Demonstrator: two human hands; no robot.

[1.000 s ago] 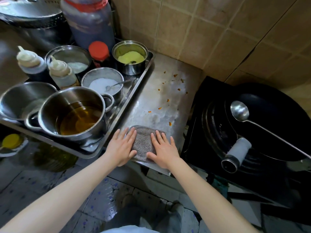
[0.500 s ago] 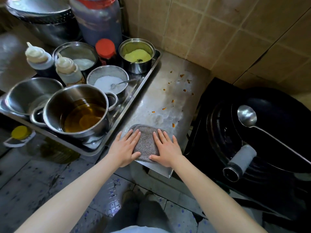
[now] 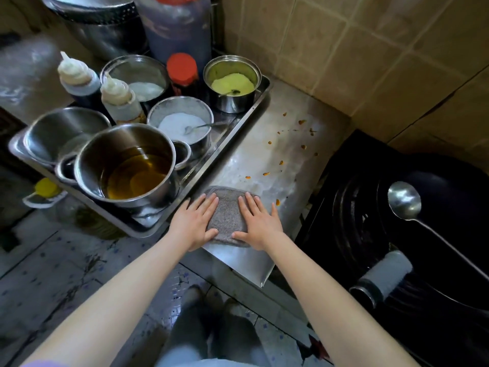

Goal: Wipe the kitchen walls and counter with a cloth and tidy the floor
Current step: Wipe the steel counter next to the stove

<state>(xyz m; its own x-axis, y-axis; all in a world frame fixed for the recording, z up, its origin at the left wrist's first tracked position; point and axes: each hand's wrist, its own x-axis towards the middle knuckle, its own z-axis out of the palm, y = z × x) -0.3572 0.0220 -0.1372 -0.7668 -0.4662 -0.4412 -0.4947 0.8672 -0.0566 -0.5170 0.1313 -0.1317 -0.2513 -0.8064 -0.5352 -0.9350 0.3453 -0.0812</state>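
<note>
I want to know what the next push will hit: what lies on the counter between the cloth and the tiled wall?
In the head view, orange crumbs lie scattered on bare steel counter between cloth and tiled wall; nothing else.

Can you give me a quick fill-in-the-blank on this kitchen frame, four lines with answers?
1. Both hands, left hand and right hand, press flat on the grey folded ____.
2. The orange crumbs lie on the steel counter, beyond the ____.
3. The long steel ladle rests in the black ____.
4. The big steel pot on the metal tray holds amber ____.

Answers: cloth; cloth; wok; oil
</note>
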